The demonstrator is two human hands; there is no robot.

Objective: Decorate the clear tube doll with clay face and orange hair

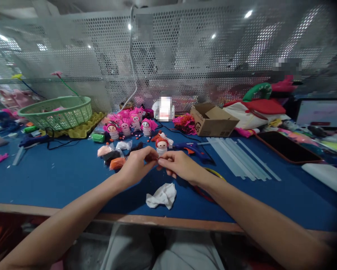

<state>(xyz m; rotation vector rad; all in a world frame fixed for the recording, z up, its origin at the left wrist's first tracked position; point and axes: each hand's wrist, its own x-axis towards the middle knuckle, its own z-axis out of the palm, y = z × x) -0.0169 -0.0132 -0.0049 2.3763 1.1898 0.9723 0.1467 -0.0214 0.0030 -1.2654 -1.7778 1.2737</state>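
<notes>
Left grip (137,165) and right grip (179,165) meet at the fingertips, a red-haired doll (162,145) just beyond, a blue glue gun (198,149) farther right, crumpled tissue (163,195) nearer the wearer.

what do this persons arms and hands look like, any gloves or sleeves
The left hand and right hand are bare: no gloves. Both forearms are slim and uncovered, with no sleeves in view. No watch, bracelet or marking shows on the wrists; the fingertips are too small to judge the nails.
</notes>
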